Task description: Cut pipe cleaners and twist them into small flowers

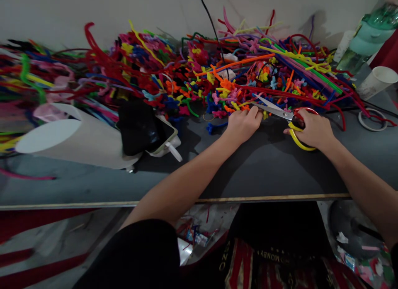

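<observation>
My right hand (317, 127) grips a pair of scissors (287, 115) with red and yellow handles. The blades are spread apart and point left, toward the pile of pipe cleaners. Close to the blade tips is my left hand (244, 124), its fingers curled together at the pile's front edge. What those fingers hold, if anything, is hidden. Just beyond both hands lie many small twisted pipe-cleaner shapes (228, 100) in several colours. A bundle of long, straight pipe cleaners (311, 71) rests behind the scissors.
At the left, a white tube-like object (71, 142) lies beside a black phone (139, 127). A paper cup (377, 81), a green bottle (363, 42) and a white ring (371, 120) are at the right. The grey table's front edge (248, 198) runs before my body.
</observation>
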Tool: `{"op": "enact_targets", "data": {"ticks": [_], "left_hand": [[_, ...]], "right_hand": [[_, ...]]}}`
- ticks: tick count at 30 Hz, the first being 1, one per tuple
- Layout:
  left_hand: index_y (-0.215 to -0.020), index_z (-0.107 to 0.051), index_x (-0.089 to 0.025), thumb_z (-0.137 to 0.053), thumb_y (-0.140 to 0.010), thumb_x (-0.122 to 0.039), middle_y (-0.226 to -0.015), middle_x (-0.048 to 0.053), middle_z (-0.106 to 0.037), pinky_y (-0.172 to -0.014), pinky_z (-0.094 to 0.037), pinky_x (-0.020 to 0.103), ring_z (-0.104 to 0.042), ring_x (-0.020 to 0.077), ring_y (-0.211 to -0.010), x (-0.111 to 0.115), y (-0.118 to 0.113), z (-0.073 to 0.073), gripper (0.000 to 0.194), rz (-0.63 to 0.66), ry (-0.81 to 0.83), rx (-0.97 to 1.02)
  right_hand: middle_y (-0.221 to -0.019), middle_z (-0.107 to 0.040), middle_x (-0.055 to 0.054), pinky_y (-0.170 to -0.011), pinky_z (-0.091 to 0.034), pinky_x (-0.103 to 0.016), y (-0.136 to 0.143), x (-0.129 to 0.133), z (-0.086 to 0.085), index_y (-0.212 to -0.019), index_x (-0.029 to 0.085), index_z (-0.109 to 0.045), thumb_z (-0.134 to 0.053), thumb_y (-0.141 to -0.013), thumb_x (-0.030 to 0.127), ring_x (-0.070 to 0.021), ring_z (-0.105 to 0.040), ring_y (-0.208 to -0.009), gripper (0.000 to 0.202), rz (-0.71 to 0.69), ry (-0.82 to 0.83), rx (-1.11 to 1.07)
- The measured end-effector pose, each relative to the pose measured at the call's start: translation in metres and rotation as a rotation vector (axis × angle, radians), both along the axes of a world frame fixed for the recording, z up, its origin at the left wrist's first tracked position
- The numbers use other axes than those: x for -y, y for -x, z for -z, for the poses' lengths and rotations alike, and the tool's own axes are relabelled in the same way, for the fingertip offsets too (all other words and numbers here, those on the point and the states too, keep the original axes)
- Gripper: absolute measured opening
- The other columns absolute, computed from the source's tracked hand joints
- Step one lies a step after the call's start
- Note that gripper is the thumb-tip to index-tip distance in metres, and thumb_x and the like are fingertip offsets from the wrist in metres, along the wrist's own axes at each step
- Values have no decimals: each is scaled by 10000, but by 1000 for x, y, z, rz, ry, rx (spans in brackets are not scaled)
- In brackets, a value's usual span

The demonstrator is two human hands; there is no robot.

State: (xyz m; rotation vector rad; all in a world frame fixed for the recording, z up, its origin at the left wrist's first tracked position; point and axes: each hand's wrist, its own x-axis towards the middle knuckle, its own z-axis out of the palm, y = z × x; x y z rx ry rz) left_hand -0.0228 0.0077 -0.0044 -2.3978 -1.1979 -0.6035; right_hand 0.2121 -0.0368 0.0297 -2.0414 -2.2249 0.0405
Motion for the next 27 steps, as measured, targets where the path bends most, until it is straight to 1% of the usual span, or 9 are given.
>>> {"op": "enact_targets", "data": {"ticks": [6, 11, 17, 22, 27], "left_hand": [[-826, -686, -150, -355, -955, -103, -795, 100, -648, -505, -318, 316, -566, 144, -560, 0, 1, 1, 358, 7, -17, -4], [-823, -682, -150, -351, -954, -108, -806, 108, -641, -514, -333, 322, -560, 154, -563, 0, 0, -1, 358, 7, 75, 47], [-832, -686, -160, -335, -952, -112, -811, 110, -641, -510, -329, 326, -558, 161, -567, 0, 0, 0, 374, 1, 45, 19], [-838, -682, -161, -359, -944, -110, -819, 117, -637, -517, -338, 333, -566, 167, -578, 1, -1, -1, 344, 8, 120, 80], [-850, -687, -157, -362, -945, -114, -838, 124, -640, -524, -349, 331, -576, 175, -593, 1, -1, -2, 341, 4, 139, 65]], "right_hand": [[-860, -691, -114, -672, -408, -350, 1, 0, 0, -1090, 209, -576, -535, -734, 787, -307, -645, -827, 680, 16, -5, -18], [-797, -673, -86, -649, -392, -335, 0, -1, 0, -1042, 215, -581, -540, -726, 789, -284, -638, -786, 657, 17, 6, -35], [-810, -681, -82, -654, -388, -340, 0, -2, 1, -1068, 227, -585, -545, -733, 780, -294, -638, -799, 648, 15, 5, -38], [-805, -686, -82, -649, -384, -340, 1, -2, 0, -1049, 225, -600, -523, -742, 787, -298, -642, -789, 645, 20, 2, -23], [-800, -688, -85, -653, -385, -336, 2, -1, -1, -1037, 225, -617, -541, -738, 773, -291, -638, -787, 629, 16, -5, -29]]}}
